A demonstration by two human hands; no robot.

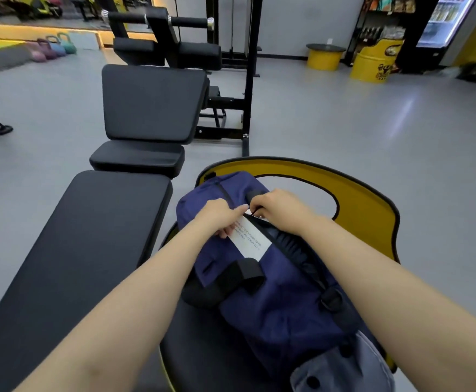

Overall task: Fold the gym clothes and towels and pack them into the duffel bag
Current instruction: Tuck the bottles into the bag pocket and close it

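Beside a black gym bench (70,250), the navy duffel bag (273,295) was set on a yellow-backed chair (366,205). Its contents were hidden. The left hand (217,219) was clamped on the bag's fabric, and the right hand (279,207) was pinched, seemingly on the zipper pull.

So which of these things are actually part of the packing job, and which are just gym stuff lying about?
Part of the job:
- navy duffel bag
- its zipper, pinched by the right hand
- left hand, steadying the bag

Just lying about:
- black weight bench
- kettlebells
- yellow drum
- drinks fridge
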